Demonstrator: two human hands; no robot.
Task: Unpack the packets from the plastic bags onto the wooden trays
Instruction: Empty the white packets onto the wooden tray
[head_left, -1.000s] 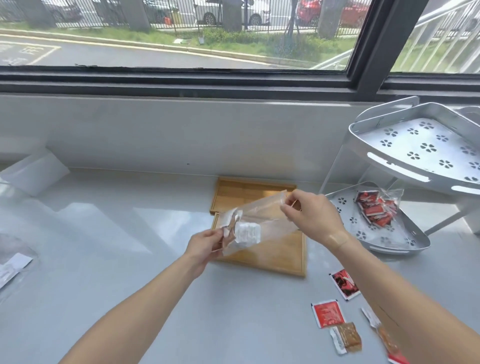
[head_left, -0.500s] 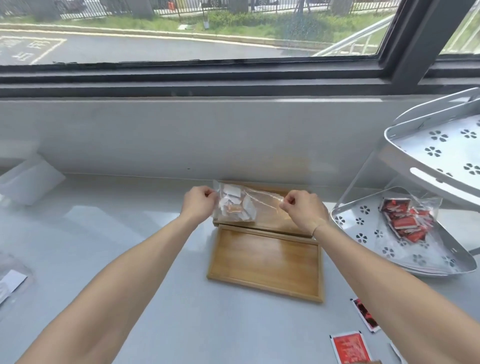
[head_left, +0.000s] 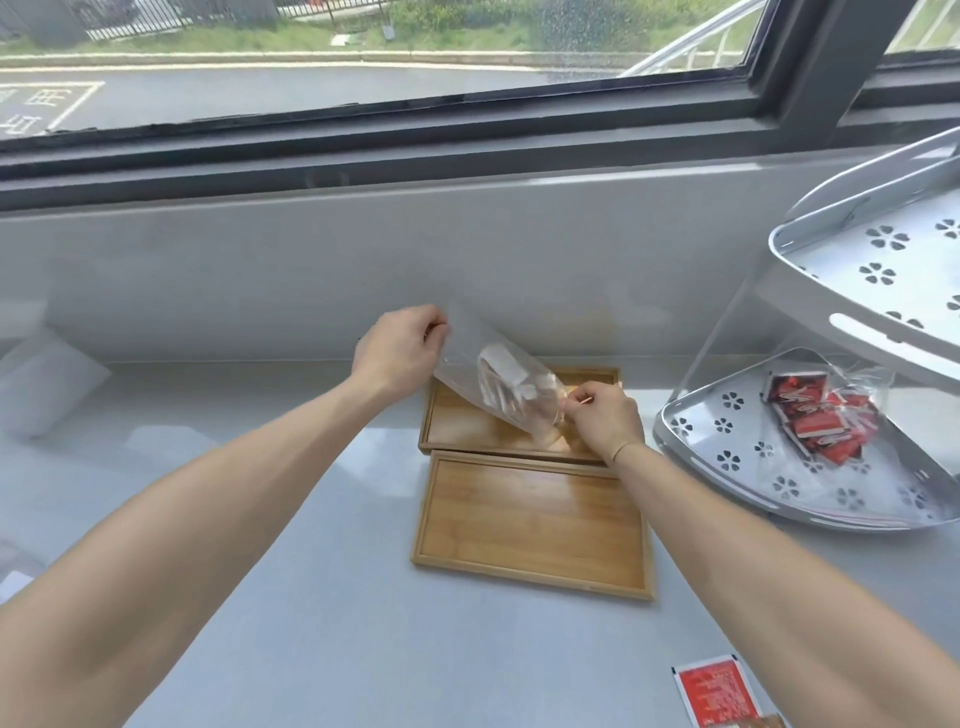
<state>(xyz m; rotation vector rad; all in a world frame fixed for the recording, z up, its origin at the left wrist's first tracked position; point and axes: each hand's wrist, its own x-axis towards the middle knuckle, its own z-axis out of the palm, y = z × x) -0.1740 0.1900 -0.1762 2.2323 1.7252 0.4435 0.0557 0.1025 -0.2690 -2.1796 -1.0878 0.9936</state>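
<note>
A clear plastic bag (head_left: 496, 382) with white packets inside hangs tilted over the far wooden tray (head_left: 467, 426). My left hand (head_left: 400, 348) pinches the bag's upper corner, raised high. My right hand (head_left: 602, 418) grips the bag's lower end just above the far tray. The near wooden tray (head_left: 530, 525) lies bare right in front of the far one. A second clear bag with red packets (head_left: 815, 421) rests on the lower shelf of the white rack.
A white two-tier corner rack (head_left: 727, 452) stands at the right. A loose red packet (head_left: 714, 693) lies on the grey counter near the bottom right. A white folded sheet (head_left: 47, 384) sits at far left. The wall and window sill rise just behind the trays.
The bag went from level between both hands to steeply tilted: my left hand rose, my right hand dropped toward the far tray. The packets slid toward the lower end.
</note>
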